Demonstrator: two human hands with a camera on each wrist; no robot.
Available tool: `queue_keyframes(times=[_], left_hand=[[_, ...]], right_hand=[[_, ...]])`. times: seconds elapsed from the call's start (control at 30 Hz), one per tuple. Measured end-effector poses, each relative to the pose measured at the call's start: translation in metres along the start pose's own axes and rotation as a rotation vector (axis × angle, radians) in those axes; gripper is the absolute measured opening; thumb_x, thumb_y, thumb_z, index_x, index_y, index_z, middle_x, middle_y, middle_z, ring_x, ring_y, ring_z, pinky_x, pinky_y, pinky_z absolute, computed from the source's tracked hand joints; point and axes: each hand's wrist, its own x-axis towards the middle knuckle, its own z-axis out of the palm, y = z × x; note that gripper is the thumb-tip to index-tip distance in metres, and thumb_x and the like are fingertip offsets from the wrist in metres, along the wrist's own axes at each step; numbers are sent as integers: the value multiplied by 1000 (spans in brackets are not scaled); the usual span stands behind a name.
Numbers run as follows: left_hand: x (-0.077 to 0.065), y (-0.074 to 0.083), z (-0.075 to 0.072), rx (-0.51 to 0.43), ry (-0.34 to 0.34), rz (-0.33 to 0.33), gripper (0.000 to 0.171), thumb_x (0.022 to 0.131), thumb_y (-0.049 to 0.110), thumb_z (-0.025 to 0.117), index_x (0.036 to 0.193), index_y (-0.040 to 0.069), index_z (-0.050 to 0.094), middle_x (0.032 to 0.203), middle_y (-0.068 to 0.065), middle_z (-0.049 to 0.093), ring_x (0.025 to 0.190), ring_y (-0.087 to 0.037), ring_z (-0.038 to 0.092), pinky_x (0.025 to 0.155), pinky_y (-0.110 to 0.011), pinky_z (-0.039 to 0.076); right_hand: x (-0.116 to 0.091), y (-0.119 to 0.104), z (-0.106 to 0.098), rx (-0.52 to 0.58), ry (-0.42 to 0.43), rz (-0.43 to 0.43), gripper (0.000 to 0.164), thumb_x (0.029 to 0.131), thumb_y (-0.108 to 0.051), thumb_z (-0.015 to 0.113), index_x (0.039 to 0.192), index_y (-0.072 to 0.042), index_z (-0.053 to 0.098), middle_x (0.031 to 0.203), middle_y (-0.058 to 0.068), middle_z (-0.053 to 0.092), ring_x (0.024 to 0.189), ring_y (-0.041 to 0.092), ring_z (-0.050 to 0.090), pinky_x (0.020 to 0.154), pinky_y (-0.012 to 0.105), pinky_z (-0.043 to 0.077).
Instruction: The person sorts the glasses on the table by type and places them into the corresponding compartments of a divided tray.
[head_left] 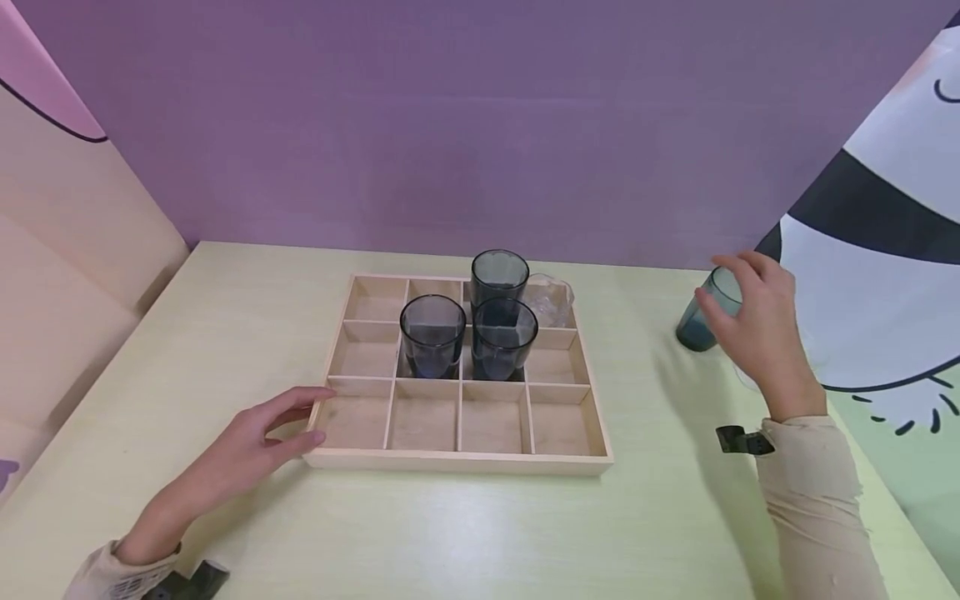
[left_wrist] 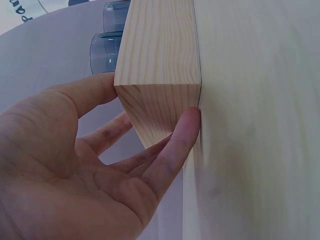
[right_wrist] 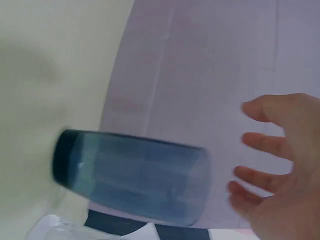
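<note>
A light wooden tray (head_left: 457, 458) divided into compartments lies on the table. My left hand (head_left: 247, 446) rests against its near left corner, fingertips at the rim and side wall; in the left wrist view its fingers (left_wrist: 172, 155) touch the outside of that corner. Three smoky blue-grey glasses stand upright in the tray: a back glass (head_left: 500, 271), a middle-row left glass (head_left: 432, 337) and a middle-row right glass (head_left: 504, 342). Off to the right, a bluish tumbler (right_wrist: 135, 175) stands upright on the table. My right hand (head_left: 765, 333) is spread over its rim, fingertips apart from it.
Crumpled clear plastic (head_left: 550, 302) sits in the back right compartment. Another clear piece (right_wrist: 65, 230) lies beside the lone tumbler. A purple wall (head_left: 450, 150) closes off the table's back, and a printed panel (head_left: 885, 292) stands along the right.
</note>
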Motion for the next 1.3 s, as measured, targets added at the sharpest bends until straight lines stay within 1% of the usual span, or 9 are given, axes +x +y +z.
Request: queue_keyframes(times=[0.13, 0.23, 0.33, 0.43, 0.57, 0.83, 1.0, 1.17, 1.3], left_hand=[[0, -1, 0, 1, 0, -3, 47, 97, 32, 67, 141, 24, 53, 137, -7, 58, 126, -35, 55, 92, -35, 53], [0, -1, 1, 10, 4, -3, 47, 97, 33, 67, 141, 25, 53, 137, -6, 58, 127, -36, 55, 93, -38, 52], [0, -1, 1, 14, 7, -3, 47, 97, 33, 67, 141, 26, 53, 137, -6, 58, 127, -36, 55, 93, -38, 52], [-1, -1, 1, 13, 7, 0, 47, 97, 33, 67, 141, 26, 53, 138, -6, 58, 126, -35, 55, 93, -38, 52], [0, -1, 0, 8, 8, 8, 46, 97, 32, 67, 141, 26, 53, 138, -7, 57, 126, -36, 55, 93, -37, 53], [0, -1, 0, 6, 8, 17, 46, 97, 31, 67, 141, 25, 53, 139, -6, 57, 126, -36, 56, 93, -37, 53], [0, -1, 0, 5, 8, 8, 46, 97, 33, 67, 141, 27, 53, 139, -6, 57, 127, -36, 55, 92, -36, 53], [0, 0, 0, -2, 4, 4, 47, 97, 32, 67, 141, 24, 53, 139, -9, 57, 127, -37, 54, 90, -34, 53], [0, 0, 0, 2, 7, 5, 47, 97, 32, 67, 141, 24, 53, 138, -8, 57, 127, -37, 54, 90, -34, 53]], right_hand=[[1, 12, 5, 22, 46, 9, 44, 98, -16, 61, 136, 4, 53, 146, 30, 36, 139, 46, 22, 108, 65, 22], [1, 21, 7, 18, 54, 31, 48, 98, -18, 61, 139, 4, 50, 147, 30, 34, 139, 46, 21, 108, 66, 22], [0, 30, 9, 14, 35, 70, 54, 99, -23, 59, 145, 3, 44, 152, 30, 27, 143, 44, 15, 110, 67, 21], [0, 37, 11, 11, 1, 109, 63, 100, -30, 56, 151, 0, 34, 157, 28, 18, 146, 42, 8, 111, 68, 19], [0, 44, 12, 23, -20, 142, 72, 100, -36, 55, 156, -3, 24, 160, 26, 11, 147, 42, 5, 111, 69, 19], [1, 53, 18, 50, -11, 188, 80, 99, -43, 56, 158, -6, 17, 161, 25, 7, 148, 43, 9, 113, 67, 18], [2, 58, 22, 49, -65, 233, 89, 99, -49, 54, 159, -3, 6, 161, 28, 3, 148, 47, 8, 114, 67, 15], [2, 64, 24, 58, -100, 262, 96, 99, -53, 52, 158, -1, -3, 161, 31, 2, 147, 49, 8, 114, 67, 14], [2, 66, 25, 67, -121, 287, 98, 98, -55, 53, 158, -2, -5, 159, 33, 4, 143, 53, 17, 111, 69, 20]])
